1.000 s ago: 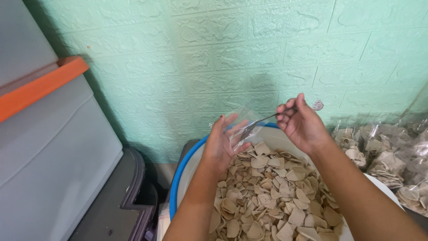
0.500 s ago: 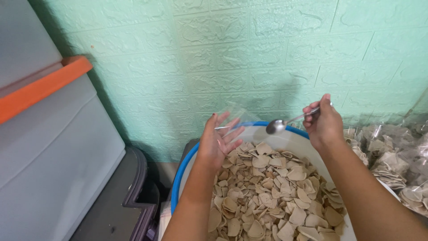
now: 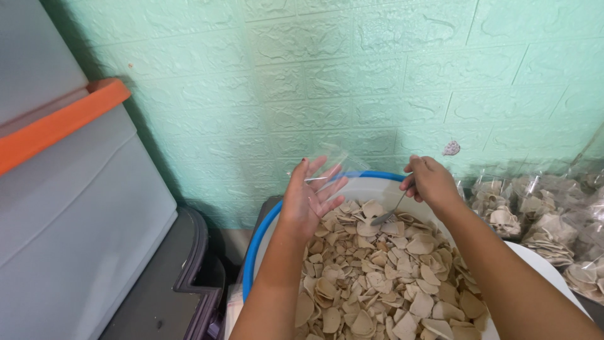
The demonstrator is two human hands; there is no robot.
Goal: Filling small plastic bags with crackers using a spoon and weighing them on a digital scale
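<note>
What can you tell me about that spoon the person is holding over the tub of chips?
The spoon is a slim, shiny one that looks like metal, with a thin straight handle and a small oval bowl. The right hand grips the top of its handle, so it slants down and to the left. Its bowl dips into the pile of pale beige chips near the far side of the white tub with a blue rim. Whether the bowl holds any chips cannot be told.

clear plastic bag [image 3: 330, 165]: small, empty, held upright | metal spoon [image 3: 385, 214]: tilted down, bowl touching beige chips [image 3: 377, 277]
</note>
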